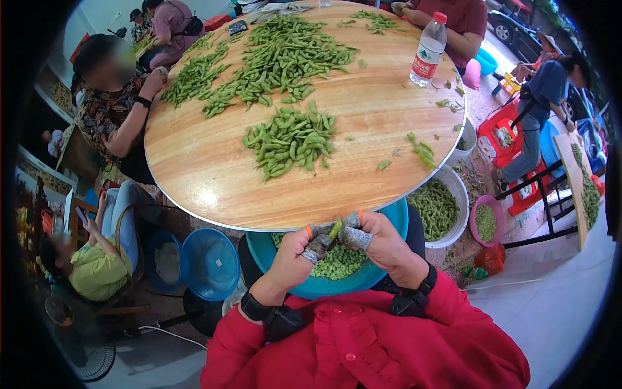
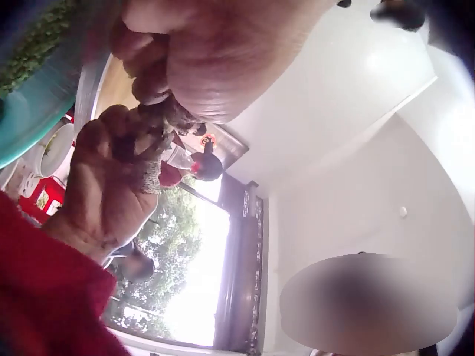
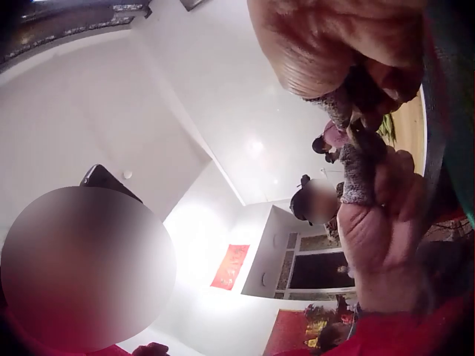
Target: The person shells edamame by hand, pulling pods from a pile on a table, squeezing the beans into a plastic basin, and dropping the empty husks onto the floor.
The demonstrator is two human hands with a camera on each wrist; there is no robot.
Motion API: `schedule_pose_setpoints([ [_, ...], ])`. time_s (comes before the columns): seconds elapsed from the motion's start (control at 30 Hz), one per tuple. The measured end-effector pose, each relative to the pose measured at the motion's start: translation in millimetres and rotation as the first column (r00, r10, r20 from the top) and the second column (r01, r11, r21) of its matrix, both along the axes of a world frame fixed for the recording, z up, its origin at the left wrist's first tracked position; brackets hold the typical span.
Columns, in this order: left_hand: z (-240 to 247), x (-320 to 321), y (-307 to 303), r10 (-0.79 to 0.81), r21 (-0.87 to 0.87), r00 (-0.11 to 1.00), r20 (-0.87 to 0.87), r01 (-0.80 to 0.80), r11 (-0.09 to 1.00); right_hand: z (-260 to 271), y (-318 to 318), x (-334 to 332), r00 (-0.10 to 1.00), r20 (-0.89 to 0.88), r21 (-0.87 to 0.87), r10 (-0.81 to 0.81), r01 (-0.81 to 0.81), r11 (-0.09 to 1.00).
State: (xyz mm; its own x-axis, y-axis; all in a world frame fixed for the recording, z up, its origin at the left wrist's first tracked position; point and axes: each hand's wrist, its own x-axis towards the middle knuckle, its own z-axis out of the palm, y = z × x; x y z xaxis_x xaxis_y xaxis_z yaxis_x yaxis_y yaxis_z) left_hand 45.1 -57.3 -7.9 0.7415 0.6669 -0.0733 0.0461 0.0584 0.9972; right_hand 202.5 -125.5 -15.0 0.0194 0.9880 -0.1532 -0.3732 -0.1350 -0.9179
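A green pod (image 1: 335, 229) is pinched between both hands over a teal basin (image 1: 259, 254) holding shelled green beans (image 1: 338, 262). The left hand (image 1: 290, 259) grips its left end, fingers curled, with grey wrapping on thumb and fingertips. From the other side the right hand (image 1: 389, 245), wrapped the same way, holds the pod with curled fingers. The wrist views show the left hand (image 2: 223, 59) and right hand (image 3: 341, 48) close up, fingertips meeting; the pod is hard to make out there. A small pile of pods (image 1: 291, 141) lies on the round wooden table (image 1: 214, 168) beyond.
A larger pod heap (image 1: 285, 55) and a water bottle (image 1: 427, 52) stand on the table. A white basket (image 1: 457, 227) of pods and a pink bowl (image 1: 487, 220) are at the right. Blue basins (image 1: 209, 264) sit on the left floor. Several people surround the table.
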Motion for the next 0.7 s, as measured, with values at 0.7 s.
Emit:
schedule_pose_setpoints([
  [0.7, -24, -5, 3, 0.054, -0.615, 0.975, 0.214, 0.092, 0.783, -18, 3, -1, 0.996, -0.091, 0.134, 0.015, -0.002, 0.991],
])
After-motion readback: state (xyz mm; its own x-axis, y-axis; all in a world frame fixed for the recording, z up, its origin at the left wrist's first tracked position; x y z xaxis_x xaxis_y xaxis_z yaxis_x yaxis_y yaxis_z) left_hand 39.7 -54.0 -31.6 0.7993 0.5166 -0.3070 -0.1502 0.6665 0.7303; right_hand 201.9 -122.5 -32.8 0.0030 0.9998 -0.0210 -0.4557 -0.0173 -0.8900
